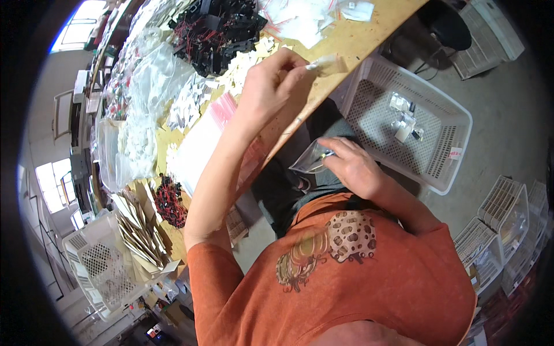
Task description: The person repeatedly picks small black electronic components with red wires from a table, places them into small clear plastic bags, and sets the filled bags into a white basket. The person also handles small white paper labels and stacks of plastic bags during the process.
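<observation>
My left hand (272, 85) is over the wooden table (369, 43), its fingers pinched on a small white piece (312, 66) near the table's edge. Just past those fingertips lies a small translucent packet (330, 64); I cannot tell whether the hand touches it. In front of my lap, my right hand (353, 167) grips a clear plastic bag (310, 158) by one side. Something small and pale shows in the bag beside the fingers, too small to name. Under my left forearm are a stack of clear bags (199, 141) and pink-edged bags (222, 111).
A pile of black parts with red wires (216, 34) sits at the far side, with pale yellow pieces (245, 69) beside it. Clear packets (303, 20) lie beyond. A white crate (430, 147) holding several packets stands on the right; cardboard pieces (141, 230) fill the left.
</observation>
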Tool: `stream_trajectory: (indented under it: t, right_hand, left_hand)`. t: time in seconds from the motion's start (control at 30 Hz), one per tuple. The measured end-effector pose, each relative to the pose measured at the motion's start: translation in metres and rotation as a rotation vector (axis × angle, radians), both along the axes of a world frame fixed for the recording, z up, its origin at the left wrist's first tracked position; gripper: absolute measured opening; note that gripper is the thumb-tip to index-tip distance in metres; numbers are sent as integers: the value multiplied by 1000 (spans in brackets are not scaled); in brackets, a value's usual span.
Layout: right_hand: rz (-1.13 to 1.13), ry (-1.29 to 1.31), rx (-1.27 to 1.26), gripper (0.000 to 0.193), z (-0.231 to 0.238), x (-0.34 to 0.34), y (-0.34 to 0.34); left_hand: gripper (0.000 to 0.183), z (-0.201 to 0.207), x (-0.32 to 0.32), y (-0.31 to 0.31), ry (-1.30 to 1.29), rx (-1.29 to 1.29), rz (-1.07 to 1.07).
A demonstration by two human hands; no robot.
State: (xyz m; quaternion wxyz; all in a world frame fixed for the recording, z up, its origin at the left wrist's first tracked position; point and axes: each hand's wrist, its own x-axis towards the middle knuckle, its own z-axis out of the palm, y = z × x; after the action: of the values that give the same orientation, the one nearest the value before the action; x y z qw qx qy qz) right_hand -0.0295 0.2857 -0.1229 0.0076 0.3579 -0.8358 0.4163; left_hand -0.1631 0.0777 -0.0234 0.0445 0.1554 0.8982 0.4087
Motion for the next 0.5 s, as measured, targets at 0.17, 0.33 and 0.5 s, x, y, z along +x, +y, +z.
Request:
stream_trajectory:
  t: [0.17, 0.33, 0.5]
  right_hand:
    - [-40, -87, -196, 8, 17, -7, 4]
    - [-3, -14, -216, 17, 32, -8, -9]
    - [126, -25, -157, 19, 32, 3, -27]
  left_hand:
    - [8, 16, 62, -16, -497, 556, 13]
    - [7, 5, 114, -30, 176, -292, -373]
    - [11, 12, 129, -37, 75, -772, -503]
